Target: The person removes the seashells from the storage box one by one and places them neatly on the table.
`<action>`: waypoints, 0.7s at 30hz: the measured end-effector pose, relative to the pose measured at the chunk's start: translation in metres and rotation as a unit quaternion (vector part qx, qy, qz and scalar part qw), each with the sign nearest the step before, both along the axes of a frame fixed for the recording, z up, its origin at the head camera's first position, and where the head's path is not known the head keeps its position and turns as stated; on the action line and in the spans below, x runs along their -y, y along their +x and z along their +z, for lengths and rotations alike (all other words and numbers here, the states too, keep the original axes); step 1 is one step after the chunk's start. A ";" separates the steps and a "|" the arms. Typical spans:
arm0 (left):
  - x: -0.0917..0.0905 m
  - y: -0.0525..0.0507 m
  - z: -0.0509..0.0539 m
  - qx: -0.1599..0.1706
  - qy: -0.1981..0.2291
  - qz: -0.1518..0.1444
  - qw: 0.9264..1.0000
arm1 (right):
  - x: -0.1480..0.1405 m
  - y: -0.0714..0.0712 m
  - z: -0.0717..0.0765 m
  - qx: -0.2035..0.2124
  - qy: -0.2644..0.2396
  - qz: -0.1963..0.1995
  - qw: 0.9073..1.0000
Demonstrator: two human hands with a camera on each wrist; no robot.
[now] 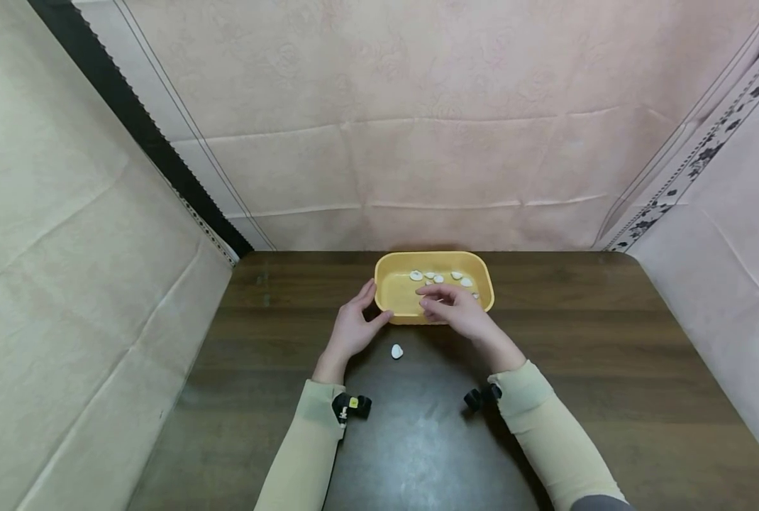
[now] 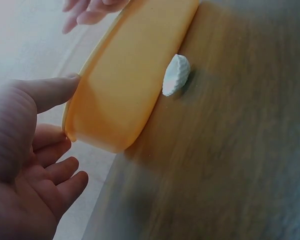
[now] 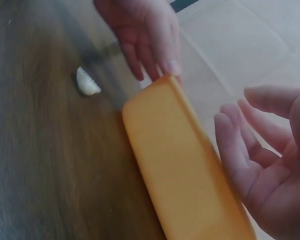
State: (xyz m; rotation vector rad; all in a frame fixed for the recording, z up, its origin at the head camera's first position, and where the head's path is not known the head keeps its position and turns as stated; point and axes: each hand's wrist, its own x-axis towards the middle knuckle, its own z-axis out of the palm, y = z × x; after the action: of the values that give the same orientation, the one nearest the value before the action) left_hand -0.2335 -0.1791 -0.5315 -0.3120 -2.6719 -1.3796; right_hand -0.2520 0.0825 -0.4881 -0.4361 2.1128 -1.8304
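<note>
Left hand pinches yellow tray corner, 8 o'clock | right hand over 5 o'clock, fingers loosely parted | white shell outside, 7 o'clock

I see a pale cream-green left sleeve and a matching right sleeve; a black left wrist camera bears a small yellow marking; the right wrist camera is black; grey fabric shows farther up; left grip and right grip are bare.

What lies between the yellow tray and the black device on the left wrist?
A white piece lies on the table between the yellow tray and black device; the head view shows this.
</note>
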 end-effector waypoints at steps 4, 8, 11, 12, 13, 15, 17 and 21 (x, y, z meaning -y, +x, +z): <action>0.000 0.000 0.000 0.001 -0.003 0.000 1.000 | 0.001 -0.008 -0.002 -0.017 0.015 -0.024 0.999; 0.000 0.000 0.000 0.005 -0.003 -0.001 1.000 | 0.003 -0.018 -0.003 -0.055 0.041 -0.054 0.996; -0.001 0.000 0.002 0.009 -0.002 -0.001 1.000 | 0.003 -0.025 -0.002 -0.071 0.071 -0.066 0.993; -0.001 0.001 0.003 0.010 -0.003 -0.001 1.000 | 0.003 -0.027 -0.003 -0.073 0.084 -0.067 0.992; -0.001 0.001 0.003 0.011 -0.002 -0.001 1.000 | 0.003 -0.029 -0.003 -0.073 0.094 -0.067 0.991; -0.001 0.001 0.003 0.010 -0.003 -0.001 1.000 | 0.003 -0.034 -0.004 -0.076 0.117 -0.064 0.988; -0.001 0.001 0.004 0.010 -0.004 0.000 1.000 | 0.003 -0.038 -0.006 -0.079 0.135 -0.060 0.986; -0.002 0.002 0.003 0.009 -0.006 0.002 1.000 | 0.004 -0.045 -0.007 -0.088 0.165 -0.054 0.981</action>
State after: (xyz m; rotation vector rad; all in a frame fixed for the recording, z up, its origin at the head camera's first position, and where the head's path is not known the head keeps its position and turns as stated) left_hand -0.2317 -0.1775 -0.5282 -0.2972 -2.6955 -1.3728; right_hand -0.2965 0.0785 -0.4955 -0.4202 2.5475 -1.4966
